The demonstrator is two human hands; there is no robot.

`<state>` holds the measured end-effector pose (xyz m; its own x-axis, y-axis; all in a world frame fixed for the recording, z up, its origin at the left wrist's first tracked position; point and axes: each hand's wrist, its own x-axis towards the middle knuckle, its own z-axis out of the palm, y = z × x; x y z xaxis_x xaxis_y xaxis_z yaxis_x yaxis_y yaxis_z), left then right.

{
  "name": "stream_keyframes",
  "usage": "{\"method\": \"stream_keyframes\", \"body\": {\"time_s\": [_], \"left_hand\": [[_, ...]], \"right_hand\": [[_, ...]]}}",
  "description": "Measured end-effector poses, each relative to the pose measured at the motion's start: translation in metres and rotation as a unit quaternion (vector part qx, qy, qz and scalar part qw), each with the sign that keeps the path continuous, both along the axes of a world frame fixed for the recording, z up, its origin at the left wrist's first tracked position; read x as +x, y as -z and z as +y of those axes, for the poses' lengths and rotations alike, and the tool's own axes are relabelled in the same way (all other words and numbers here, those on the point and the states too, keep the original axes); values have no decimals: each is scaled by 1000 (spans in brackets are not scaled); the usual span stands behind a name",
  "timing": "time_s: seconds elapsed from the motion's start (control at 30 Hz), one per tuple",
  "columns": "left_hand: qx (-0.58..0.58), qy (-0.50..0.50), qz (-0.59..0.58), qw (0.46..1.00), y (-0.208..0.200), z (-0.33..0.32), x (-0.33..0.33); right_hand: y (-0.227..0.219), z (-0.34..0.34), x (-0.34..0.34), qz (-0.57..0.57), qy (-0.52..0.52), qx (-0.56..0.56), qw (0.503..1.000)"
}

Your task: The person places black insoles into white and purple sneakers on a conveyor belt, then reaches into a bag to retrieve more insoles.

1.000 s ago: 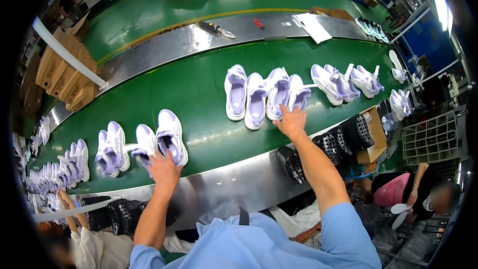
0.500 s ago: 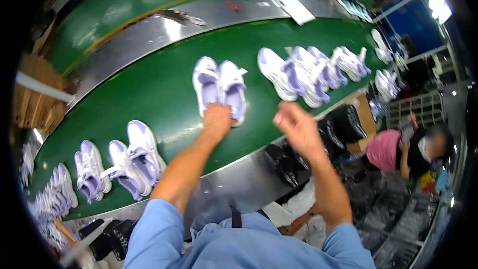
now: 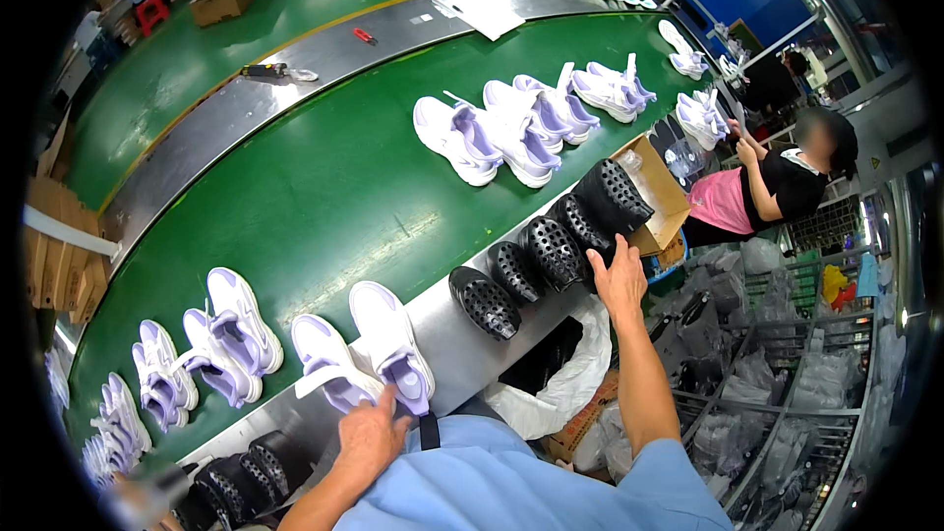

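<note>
A pair of white and lavender sneakers stands at the near belt edge, toes pointing away: the left sneaker (image 3: 323, 349) has its strap hanging aside, the right sneaker (image 3: 383, 324) sits beside it. My left hand (image 3: 369, 438) is at their heels, fingers curled against them; the heel of the left sneaker is partly hidden by it. Further right, my right hand (image 3: 619, 280) has its fingers apart, close by the black perforated shoe inserts (image 3: 554, 254) lined up on the metal ledge. Whether it touches one, I cannot tell.
More white and lavender sneakers (image 3: 457, 141) stand on the green belt (image 3: 295, 187) to the right, others (image 3: 236, 324) to the left. A cardboard box (image 3: 674, 197) is past the inserts. Another person (image 3: 767, 177) is at the right. A white bag (image 3: 551, 383) hangs below the ledge.
The pair of sneakers has come from mid-belt to the near edge with my left hand. My right hand has moved to the black inserts. The view has shifted rightward.
</note>
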<state>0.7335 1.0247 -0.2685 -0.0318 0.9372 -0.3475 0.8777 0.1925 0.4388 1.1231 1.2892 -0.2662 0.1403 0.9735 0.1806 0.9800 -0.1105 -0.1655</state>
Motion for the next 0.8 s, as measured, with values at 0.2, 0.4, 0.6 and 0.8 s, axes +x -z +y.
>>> {"method": "stream_keyframes", "body": {"time_s": [0.2,0.4,0.6,0.8], "left_hand": [[221,-105,-18,969,-5,52,-11],[93,-78,-62,991,62,75,-40],[91,-59,-46,993,39,74,-30],[29,-191,-458,868,-34,21,-25]], "right_hand": [[26,30,20,-83,-17,-57,995],[-47,-28,-1,-102,-146,90,980],[-59,-165,-110,272,-303,-184,895],[-50,-209,-136,479,-230,-351,771]]}}
